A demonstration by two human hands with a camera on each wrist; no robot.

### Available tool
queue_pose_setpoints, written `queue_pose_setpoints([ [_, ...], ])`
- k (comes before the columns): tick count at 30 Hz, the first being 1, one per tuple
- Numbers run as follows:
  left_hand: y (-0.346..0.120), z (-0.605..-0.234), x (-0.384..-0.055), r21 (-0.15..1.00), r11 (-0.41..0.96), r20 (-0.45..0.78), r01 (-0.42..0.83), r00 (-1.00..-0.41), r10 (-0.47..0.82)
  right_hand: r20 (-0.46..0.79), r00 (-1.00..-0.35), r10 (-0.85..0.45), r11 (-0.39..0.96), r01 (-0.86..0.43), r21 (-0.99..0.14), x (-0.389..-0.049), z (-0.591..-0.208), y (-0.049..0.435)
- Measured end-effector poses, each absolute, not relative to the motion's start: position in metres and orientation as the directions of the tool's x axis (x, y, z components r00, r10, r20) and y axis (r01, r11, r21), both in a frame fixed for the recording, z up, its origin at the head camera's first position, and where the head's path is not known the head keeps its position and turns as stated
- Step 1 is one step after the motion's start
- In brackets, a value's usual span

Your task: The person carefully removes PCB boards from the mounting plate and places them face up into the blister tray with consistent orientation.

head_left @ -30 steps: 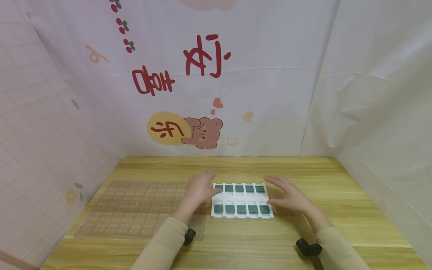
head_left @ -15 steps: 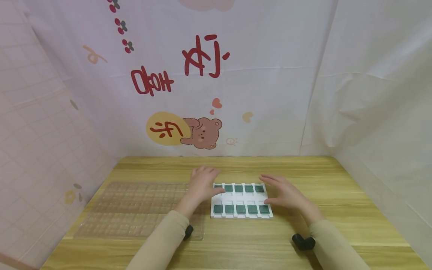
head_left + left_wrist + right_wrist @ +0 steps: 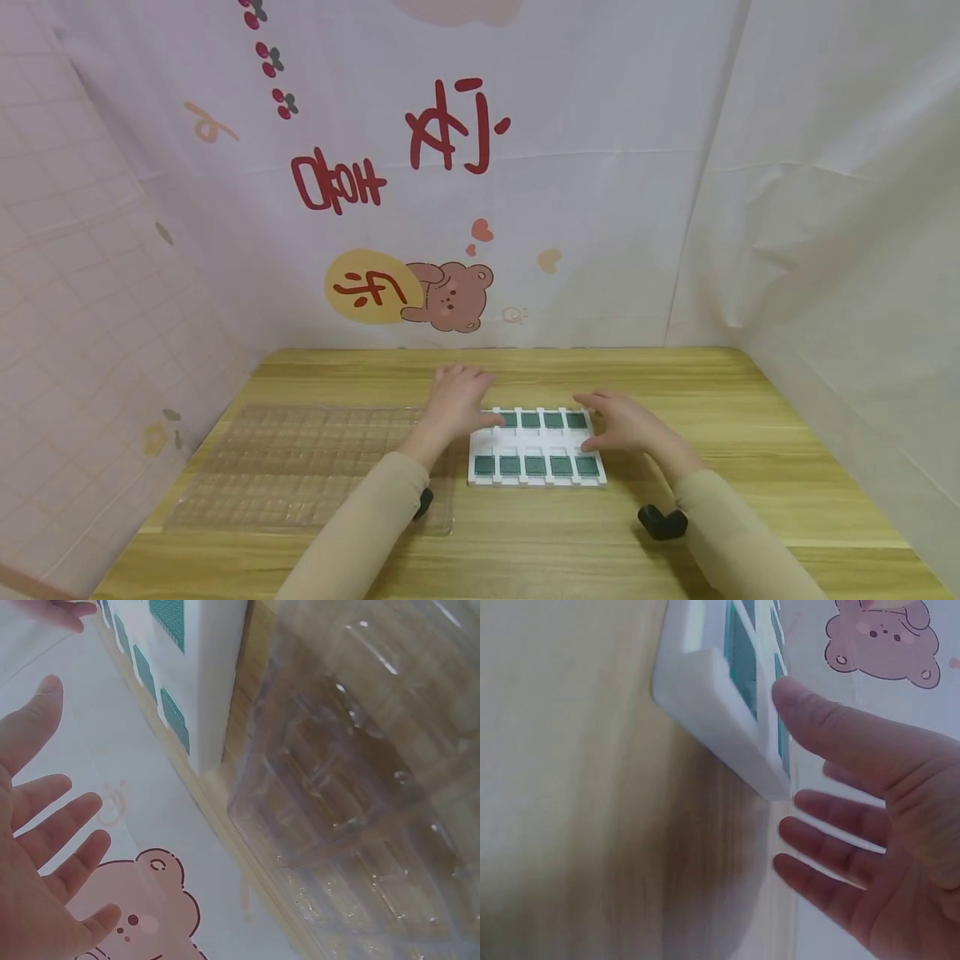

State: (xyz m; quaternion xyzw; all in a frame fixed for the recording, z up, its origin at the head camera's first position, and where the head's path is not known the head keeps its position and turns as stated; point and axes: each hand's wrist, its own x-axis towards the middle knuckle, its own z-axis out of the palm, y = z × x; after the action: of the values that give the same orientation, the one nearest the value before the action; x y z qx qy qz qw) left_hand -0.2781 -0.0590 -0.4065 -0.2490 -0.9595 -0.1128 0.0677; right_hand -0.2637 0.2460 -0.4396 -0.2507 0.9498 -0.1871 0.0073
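A white tray [image 3: 534, 443] lies on the wooden table, with two rows of green square chips [image 3: 535, 465] in its slots. My left hand [image 3: 456, 404] hovers at the tray's far left corner, fingers spread and holding nothing; its thumb overlaps the corner in the head view. In the left wrist view the left hand [image 3: 45, 847] is apart from the tray [image 3: 214, 690]. At the right end of the tray is my right hand [image 3: 626, 425], also with nothing in it. The right wrist view has the right hand's thumb [image 3: 825, 724] close to the tray's edge; contact cannot be told.
A clear plastic tray [image 3: 285, 467] with many compartments lies flat on the left of the table [image 3: 540, 550], partly beneath my left forearm. A white printed cloth [image 3: 600, 208] hangs behind the table and along both sides.
My left hand has moved a little away from me and right, over the tray's far left corner. The right hand has shifted slightly left towards the tray, which stays in place.
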Motion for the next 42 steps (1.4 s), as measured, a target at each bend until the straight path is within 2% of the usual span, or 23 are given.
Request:
queue_pose_setpoints([
  [6, -0.056, -0.405, -0.281, 0.193, 0.856, 0.159, 0.481, -0.876, 0.456, 0.004, -0.905, -0.425, 0.831, -0.392, -0.395, -0.267, -0.439, 0.242],
  [17, -0.053, -0.403, -0.283, 0.243, 0.859, 0.109, 0.451, -0.893, 0.438, -0.061, -0.910, -0.409, 0.830, -0.344, -0.439, -0.269, -0.436, 0.237],
  [25, -0.051, -0.401, -0.283, 0.306, 0.861, 0.041, 0.407, -0.909, 0.415, -0.086, -0.920, -0.381, 0.834, -0.302, -0.461, -0.269, -0.438, 0.234],
  [31, -0.051, -0.403, -0.288, 0.318, 0.866, 0.007, 0.385, -0.915, 0.404, -0.107, -0.935, -0.339, 0.838, -0.247, -0.487, -0.267, -0.438, 0.231],
  [42, -0.052, -0.414, -0.295, 0.306, 0.882, -0.056, 0.358, -0.918, 0.392, -0.103, -0.941, -0.323, 0.839, -0.234, -0.491, -0.262, -0.438, 0.229],
])
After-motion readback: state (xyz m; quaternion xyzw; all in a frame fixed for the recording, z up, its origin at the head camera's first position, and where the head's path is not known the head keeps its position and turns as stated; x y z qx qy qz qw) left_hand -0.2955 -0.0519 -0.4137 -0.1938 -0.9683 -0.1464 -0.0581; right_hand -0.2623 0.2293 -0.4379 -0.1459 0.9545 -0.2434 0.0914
